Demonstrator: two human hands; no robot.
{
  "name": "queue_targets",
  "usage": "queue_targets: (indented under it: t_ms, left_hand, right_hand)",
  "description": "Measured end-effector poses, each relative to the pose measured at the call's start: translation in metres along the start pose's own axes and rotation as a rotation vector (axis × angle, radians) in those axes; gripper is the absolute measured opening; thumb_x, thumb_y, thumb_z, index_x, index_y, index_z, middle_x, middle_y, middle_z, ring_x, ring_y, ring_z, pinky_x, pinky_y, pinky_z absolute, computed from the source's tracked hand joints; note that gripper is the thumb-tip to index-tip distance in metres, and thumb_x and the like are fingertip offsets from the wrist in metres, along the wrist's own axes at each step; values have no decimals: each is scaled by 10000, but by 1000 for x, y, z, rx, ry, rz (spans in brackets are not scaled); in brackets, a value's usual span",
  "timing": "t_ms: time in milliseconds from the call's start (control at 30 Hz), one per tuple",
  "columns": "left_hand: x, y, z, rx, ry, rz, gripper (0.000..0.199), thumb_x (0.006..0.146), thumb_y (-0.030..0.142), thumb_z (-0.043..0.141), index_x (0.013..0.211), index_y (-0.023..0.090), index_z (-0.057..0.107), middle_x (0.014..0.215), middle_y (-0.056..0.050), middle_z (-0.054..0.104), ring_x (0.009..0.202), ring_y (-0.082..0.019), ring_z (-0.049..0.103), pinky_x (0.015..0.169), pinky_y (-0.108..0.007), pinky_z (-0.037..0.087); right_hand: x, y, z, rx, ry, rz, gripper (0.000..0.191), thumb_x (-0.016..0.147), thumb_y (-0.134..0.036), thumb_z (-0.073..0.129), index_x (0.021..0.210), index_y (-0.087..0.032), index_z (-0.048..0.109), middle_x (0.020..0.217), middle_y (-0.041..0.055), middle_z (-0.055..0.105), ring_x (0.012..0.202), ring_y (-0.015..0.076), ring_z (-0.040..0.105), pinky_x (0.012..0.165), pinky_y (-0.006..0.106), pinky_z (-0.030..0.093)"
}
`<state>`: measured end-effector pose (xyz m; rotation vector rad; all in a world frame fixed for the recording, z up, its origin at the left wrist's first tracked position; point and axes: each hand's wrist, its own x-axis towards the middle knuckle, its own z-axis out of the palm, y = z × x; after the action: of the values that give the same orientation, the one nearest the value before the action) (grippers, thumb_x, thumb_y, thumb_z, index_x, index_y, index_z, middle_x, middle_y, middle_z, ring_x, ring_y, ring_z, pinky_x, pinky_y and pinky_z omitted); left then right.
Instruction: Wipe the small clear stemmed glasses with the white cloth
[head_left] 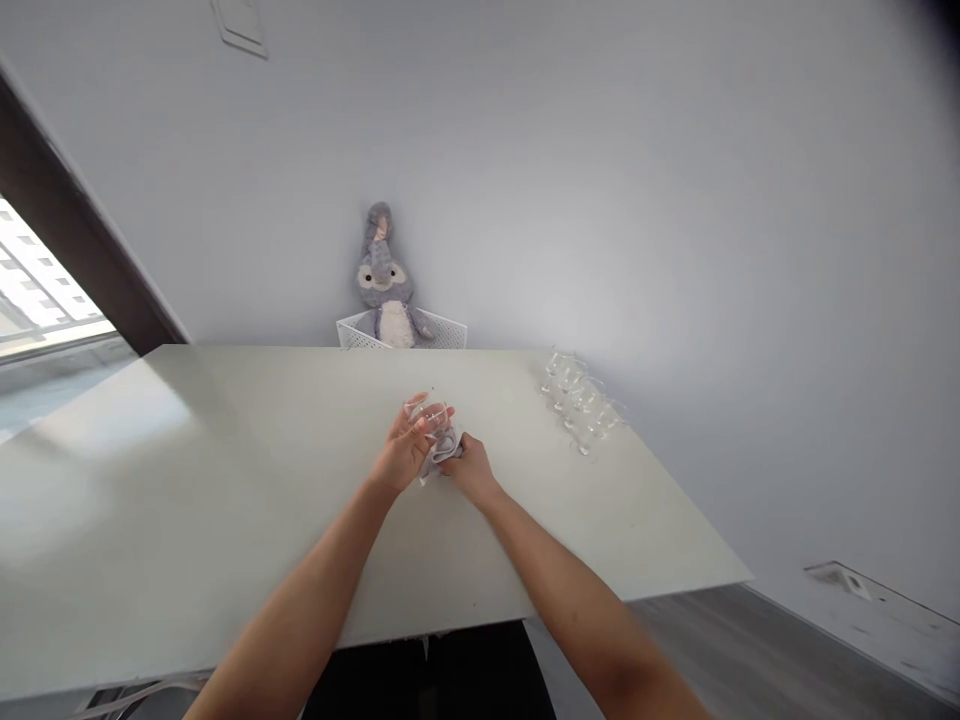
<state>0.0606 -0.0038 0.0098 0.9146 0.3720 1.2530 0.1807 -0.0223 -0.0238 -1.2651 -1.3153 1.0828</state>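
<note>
No legible writing or labels. Left hand [405, 448] fingers curled round a small clear glass [429, 412], held over mid-table [225, 480]; right hand [466, 462] pinches a grey cloth [442, 447] against its base. More clear glasses [579, 402] cluster near the table's far right edge.

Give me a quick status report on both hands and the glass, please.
Left hand grips clear glass. Right hand presses grey cloth to it. Other glasses stand apart at right; nothing in the way.
</note>
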Motion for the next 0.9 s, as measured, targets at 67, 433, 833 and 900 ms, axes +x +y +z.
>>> queue_targets:
  t_ms: [67, 433, 833, 900]
  left_hand:
    - [1, -2, 0, -25, 61, 39, 377, 737, 325, 600, 1076, 242, 455, 1065, -69, 577, 1084, -239, 508, 906, -421, 382]
    - [3, -4, -4, 15, 262, 232, 372, 729, 289, 614, 1048, 278, 424, 1039, -34, 542, 1045, -200, 534, 919, -388, 369]
    - [2, 5, -7, 311, 372, 496, 523, 680, 299, 658, 1126, 279, 386, 1150, -65, 456, 1089, -203, 487, 925, -350, 366]
    - [1, 6, -5, 347, 369, 526, 539, 674, 296, 663, 1134, 281, 382, 1168, -67, 448, 1117, -209, 463, 935, -350, 357]
  right_hand:
    - [-1, -2, 5, -64, 102, -49, 216, 591, -211, 532, 798, -151, 547, 628, -19, 534, 542, 109, 442, 493, 218, 379]
    - [4, -1, -16, -65, 420, -175, 268, 751, -394, 443, 765, -159, 571, 707, 10, 549, 659, 136, 478, 616, 244, 392]
    - [-15, 0, 15, -430, -181, -291, 339, 802, -392, 420, 577, -181, 562, 574, -8, 511, 594, 126, 472, 542, 224, 358]
    - [-16, -8, 5, -600, -17, -396, 316, 815, -371, 425, 609, -193, 587, 670, 22, 556, 699, 148, 500, 624, 245, 383]
